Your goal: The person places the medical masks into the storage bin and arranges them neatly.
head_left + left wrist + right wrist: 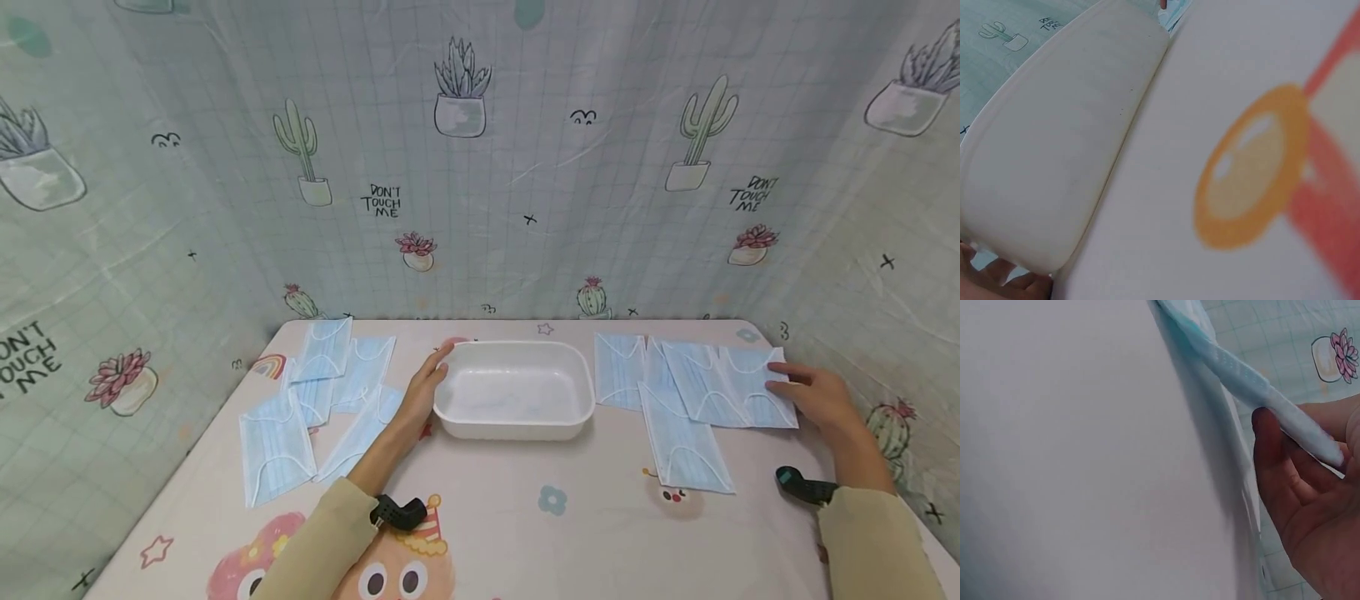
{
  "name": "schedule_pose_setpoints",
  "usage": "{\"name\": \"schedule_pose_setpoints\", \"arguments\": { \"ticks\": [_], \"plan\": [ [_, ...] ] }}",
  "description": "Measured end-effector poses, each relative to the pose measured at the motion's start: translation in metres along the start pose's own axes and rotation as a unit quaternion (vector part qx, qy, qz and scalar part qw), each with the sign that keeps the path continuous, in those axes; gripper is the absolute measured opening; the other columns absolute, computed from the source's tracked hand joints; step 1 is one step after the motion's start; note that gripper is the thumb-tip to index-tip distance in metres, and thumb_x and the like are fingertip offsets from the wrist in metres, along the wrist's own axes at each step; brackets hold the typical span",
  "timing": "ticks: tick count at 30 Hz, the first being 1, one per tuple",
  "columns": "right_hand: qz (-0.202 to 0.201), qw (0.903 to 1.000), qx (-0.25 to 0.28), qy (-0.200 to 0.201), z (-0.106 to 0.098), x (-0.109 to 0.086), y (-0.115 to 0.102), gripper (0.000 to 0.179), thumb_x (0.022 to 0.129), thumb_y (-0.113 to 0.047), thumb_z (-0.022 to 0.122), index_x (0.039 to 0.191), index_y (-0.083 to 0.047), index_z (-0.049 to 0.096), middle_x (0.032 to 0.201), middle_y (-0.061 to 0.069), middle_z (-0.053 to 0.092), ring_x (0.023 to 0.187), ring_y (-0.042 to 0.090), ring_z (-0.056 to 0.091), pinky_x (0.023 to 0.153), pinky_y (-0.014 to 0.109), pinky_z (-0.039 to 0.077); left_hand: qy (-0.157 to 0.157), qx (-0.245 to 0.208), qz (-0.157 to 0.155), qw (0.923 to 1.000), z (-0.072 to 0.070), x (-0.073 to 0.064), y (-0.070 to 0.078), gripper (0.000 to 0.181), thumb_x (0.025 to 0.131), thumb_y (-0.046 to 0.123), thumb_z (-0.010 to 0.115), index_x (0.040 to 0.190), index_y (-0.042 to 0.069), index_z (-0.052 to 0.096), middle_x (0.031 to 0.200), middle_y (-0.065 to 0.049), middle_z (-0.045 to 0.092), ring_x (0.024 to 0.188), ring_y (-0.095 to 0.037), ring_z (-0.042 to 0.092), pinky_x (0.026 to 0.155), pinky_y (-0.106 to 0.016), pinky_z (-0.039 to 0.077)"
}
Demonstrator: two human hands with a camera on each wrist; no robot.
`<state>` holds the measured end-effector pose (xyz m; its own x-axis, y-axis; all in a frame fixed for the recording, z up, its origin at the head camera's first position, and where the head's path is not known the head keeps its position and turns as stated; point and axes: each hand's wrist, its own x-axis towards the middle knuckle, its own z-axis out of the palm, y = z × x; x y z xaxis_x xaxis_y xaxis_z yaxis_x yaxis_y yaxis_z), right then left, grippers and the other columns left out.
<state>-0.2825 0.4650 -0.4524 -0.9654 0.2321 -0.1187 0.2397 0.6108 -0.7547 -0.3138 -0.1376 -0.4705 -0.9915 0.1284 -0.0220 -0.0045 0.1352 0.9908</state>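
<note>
A white plastic tub (513,429) with rounded corners stands in the middle of the table. My left hand (422,387) holds it by its left end, with bent fingers (1025,284) against the wall in the left wrist view. On the right, my right hand (821,404) pinches the outer edge of a light blue face mask (765,392) between thumb and fingers. That mask's edge (1241,378) is lifted off the table in the right wrist view. It overlaps another mask (693,379) beside it, and more masks lie to its left.
Several blue masks (277,442) lie overlapping left of the tub, near my left forearm. A patterned curtain (525,167) encloses the table (495,517) at the back and both sides. A black wrist camera (802,485) sits at my right cuff.
</note>
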Motion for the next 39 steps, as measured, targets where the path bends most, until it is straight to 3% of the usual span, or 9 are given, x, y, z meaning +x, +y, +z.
{"name": "schedule_pose_setpoints", "arguments": {
  "ticks": [5,9,16,22,27,32,39],
  "plan": [
    [-0.023,0.9991,-0.013,0.032,-0.004,-0.002,-0.003,0.062,0.104,-0.023,0.056,0.154,0.007,0.035,0.159,0.043,0.024,0.144,0.063,0.027,0.112,0.073,0.031,-0.003,-0.006,0.006,1.0,0.001,-0.001,-0.001,0.051,0.112,0.032,0.036,0.163,0.028,0.033,0.176,-0.001,0.008,0.163,-0.03,0.008,0.129,-0.055,0.02],
    [-0.039,0.997,-0.034,0.058,-0.009,-0.004,-0.009,0.056,0.104,-0.02,0.055,0.152,0.007,0.04,0.157,0.042,0.029,0.144,0.062,0.029,0.111,0.074,0.031,-0.005,-0.011,0.01,0.9999,0.0,-0.001,0.0,0.051,0.113,0.03,0.035,0.163,0.026,0.032,0.177,-0.003,0.005,0.164,-0.029,0.002,0.131,-0.056,0.011],
    [-0.019,0.9981,-0.012,0.057,-0.014,-0.009,-0.029,0.059,0.106,-0.024,0.052,0.157,0.0,0.035,0.164,0.037,0.019,0.149,0.062,0.02,0.114,0.076,0.027,-0.003,-0.003,0.008,1.0,-0.003,-0.003,0.001,0.05,0.113,0.032,0.036,0.163,0.03,0.032,0.177,-0.001,0.005,0.164,-0.028,0.002,0.131,-0.057,0.008],
    [-0.03,0.9977,0.012,0.059,-0.017,-0.016,-0.046,0.061,0.107,-0.032,0.051,0.159,-0.005,0.034,0.167,0.033,0.017,0.149,0.061,0.021,0.112,0.076,0.031,-0.008,0.0,0.005,1.0,-0.003,-0.002,-0.001,0.051,0.113,0.032,0.035,0.163,0.031,0.031,0.177,0.0,0.003,0.164,-0.027,-0.004,0.13,-0.059,0.001],
    [-0.04,0.9975,0.016,0.056,-0.019,-0.025,-0.058,0.062,0.107,-0.037,0.052,0.16,-0.01,0.035,0.169,0.031,0.015,0.149,0.061,0.023,0.112,0.077,0.03,-0.013,-0.006,0.0,0.9999,0.001,-0.001,-0.001,0.051,0.112,0.034,0.035,0.163,0.033,0.031,0.177,0.001,0.004,0.164,-0.029,0.0,0.131,-0.057,0.008],
    [-0.057,0.9961,0.012,0.067,-0.015,-0.031,-0.073,0.062,0.106,-0.041,0.053,0.16,-0.016,0.038,0.169,0.028,0.017,0.143,0.061,0.034,0.107,0.075,0.038,-0.003,-0.003,0.001,1.0,0.002,0.0,-0.002,0.049,0.113,0.034,0.035,0.162,0.034,0.034,0.176,0.003,0.011,0.163,-0.028,0.007,0.13,-0.055,0.015],
    [-0.087,0.994,0.007,0.067,-0.009,-0.041,-0.102,0.06,0.106,-0.038,0.054,0.159,-0.014,0.04,0.169,0.029,0.018,0.141,0.062,0.037,0.105,0.074,0.04,-0.003,0.0,0.017,0.9998,0.0,-0.002,-0.002,0.05,0.113,0.034,0.033,0.163,0.032,0.032,0.176,0.003,0.014,0.164,-0.026,0.001,0.131,-0.057,0.003]
  ]
}}
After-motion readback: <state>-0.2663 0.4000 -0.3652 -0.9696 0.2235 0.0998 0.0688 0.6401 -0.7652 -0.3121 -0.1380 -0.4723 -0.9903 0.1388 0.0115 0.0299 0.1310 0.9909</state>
